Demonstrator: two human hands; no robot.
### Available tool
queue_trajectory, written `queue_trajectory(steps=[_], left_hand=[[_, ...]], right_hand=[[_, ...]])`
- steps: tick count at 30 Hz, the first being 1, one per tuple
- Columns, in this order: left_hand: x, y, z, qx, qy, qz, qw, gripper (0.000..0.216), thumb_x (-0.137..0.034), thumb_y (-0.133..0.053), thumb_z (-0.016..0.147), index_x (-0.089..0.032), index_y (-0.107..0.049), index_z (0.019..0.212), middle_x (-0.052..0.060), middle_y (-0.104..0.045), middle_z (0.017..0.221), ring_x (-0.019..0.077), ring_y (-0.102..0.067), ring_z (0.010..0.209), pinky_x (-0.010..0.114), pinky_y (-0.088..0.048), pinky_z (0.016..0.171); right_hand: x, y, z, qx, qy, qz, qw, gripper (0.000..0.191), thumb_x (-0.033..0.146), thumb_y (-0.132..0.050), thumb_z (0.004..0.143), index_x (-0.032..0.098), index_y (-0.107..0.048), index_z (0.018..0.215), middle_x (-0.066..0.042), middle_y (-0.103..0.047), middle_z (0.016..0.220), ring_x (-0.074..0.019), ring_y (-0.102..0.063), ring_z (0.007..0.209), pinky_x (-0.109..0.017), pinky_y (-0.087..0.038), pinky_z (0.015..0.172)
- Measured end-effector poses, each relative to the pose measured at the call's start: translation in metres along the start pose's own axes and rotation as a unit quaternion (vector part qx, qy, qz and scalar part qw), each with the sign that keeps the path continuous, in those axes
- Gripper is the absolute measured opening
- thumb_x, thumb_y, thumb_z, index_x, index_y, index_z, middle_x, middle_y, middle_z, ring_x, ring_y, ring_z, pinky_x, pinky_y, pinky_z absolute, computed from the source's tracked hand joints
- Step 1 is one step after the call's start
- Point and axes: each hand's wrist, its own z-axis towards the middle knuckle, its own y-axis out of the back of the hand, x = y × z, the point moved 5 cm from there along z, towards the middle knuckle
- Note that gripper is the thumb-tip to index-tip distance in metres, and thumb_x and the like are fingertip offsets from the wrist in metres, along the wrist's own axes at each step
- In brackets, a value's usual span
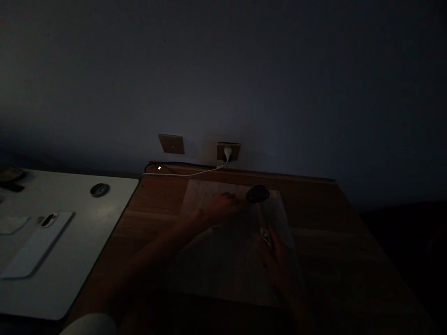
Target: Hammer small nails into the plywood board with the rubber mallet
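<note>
In dim light, my right hand [275, 256] is wrapped round the handle of a mallet [258, 193]. The mallet has a dark rounded head, a wooden shaft and a pale patterned label near my fingers. Its head is tilted up and away from me, to the right of my left hand [223, 207]. That hand reaches over the far part of a pale rectangular sheet or board [226, 260], its fingers curled in. Whatever may be in those fingers is too dark to make out. The pale sheet or board lies flat beneath both hands.
The wooden table [321, 214] meets a wall with two socket plates. A white plug [228, 152] feeds a cable along the back edge, near a small light. To the left, a white table [115, 218] bears a phone [38, 244] and a round dark roll [99, 190].
</note>
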Motion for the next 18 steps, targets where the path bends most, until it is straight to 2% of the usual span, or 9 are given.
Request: queue_trajectory(steps=[2, 4, 7, 9, 11, 14, 18], left_hand=[[-0.004, 0.003, 0.001, 0.012, -0.026, 0.029, 0.999, 0.026, -0.007, -0.050, 0.099, -0.013, -0.070, 0.114, 0.015, -0.075, 0.097, 0.0275, -0.071, 0.099, 0.041, -0.057, 0.088], [0.001, 0.006, 0.002, 0.006, -0.020, 0.005, 1.000, 0.026, -0.007, -0.051, 0.098, -0.015, -0.072, 0.111, 0.014, -0.075, 0.098, 0.0261, -0.071, 0.099, 0.038, -0.057, 0.088], [0.026, 0.007, 0.002, -0.044, 0.076, -0.124, 0.988, 0.028, -0.010, -0.056, 0.097, -0.020, -0.073, 0.116, 0.010, -0.077, 0.106, 0.0209, -0.072, 0.096, 0.031, -0.056, 0.088], [0.045, 0.002, 0.000, -0.087, 0.153, -0.216, 0.961, 0.029, -0.010, -0.061, 0.092, -0.021, -0.075, 0.116, 0.007, -0.078, 0.110, 0.0187, -0.073, 0.096, 0.028, -0.055, 0.089], [0.057, -0.007, -0.002, -0.113, 0.199, -0.267, 0.936, 0.029, -0.010, -0.064, 0.087, -0.020, -0.076, 0.111, 0.005, -0.079, 0.109, 0.0188, -0.073, 0.095, 0.028, -0.056, 0.089], [0.061, -0.017, -0.003, -0.134, 0.220, -0.291, 0.922, 0.028, -0.010, -0.068, 0.083, -0.021, -0.077, 0.107, 0.004, -0.079, 0.108, 0.0196, -0.073, 0.097, 0.030, -0.056, 0.090], [0.058, -0.019, 0.001, -0.149, 0.221, -0.293, 0.918, 0.027, -0.010, -0.068, 0.083, -0.020, -0.077, 0.107, 0.005, -0.079, 0.109, 0.0201, -0.072, 0.099, 0.032, -0.055, 0.094]], right_hand=[[0.002, 0.001, -0.002, 0.012, -0.012, 0.007, 1.000, 0.077, 0.065, -0.044, 0.096, 0.016, -0.049, 0.156, -0.001, -0.070, 0.071, -0.0211, -0.065, 0.057, -0.031, -0.050, 0.054], [0.003, 0.002, -0.004, 0.012, -0.033, 0.014, 0.999, 0.081, 0.065, -0.044, 0.095, 0.014, -0.047, 0.157, -0.001, -0.068, 0.069, -0.0211, -0.062, 0.054, -0.032, -0.049, 0.052], [0.005, 0.005, -0.007, 0.008, -0.057, 0.026, 0.998, 0.084, 0.065, -0.045, 0.092, 0.012, -0.047, 0.156, -0.001, -0.066, 0.067, -0.0224, -0.062, 0.053, -0.033, -0.048, 0.051], [0.005, 0.006, -0.008, 0.013, -0.057, 0.036, 0.998, 0.084, 0.065, -0.046, 0.091, 0.011, -0.047, 0.156, -0.001, -0.066, 0.067, -0.0230, -0.063, 0.054, -0.034, -0.049, 0.051], [0.005, 0.007, -0.009, 0.014, -0.055, 0.041, 0.998, 0.083, 0.065, -0.047, 0.092, 0.012, -0.046, 0.156, 0.000, -0.067, 0.067, -0.0231, -0.064, 0.055, -0.034, -0.050, 0.052], [0.002, 0.008, -0.008, 0.003, -0.056, 0.038, 0.998, 0.081, 0.063, -0.049, 0.092, 0.014, -0.047, 0.156, 0.002, -0.065, 0.063, -0.0231, -0.064, 0.054, -0.034, -0.051, 0.052], [0.001, 0.005, -0.007, 0.010, -0.061, 0.043, 0.997, 0.079, 0.063, -0.048, 0.093, 0.013, -0.049, 0.155, 0.001, -0.064, 0.061, -0.0238, -0.064, 0.054, -0.034, -0.049, 0.051]])
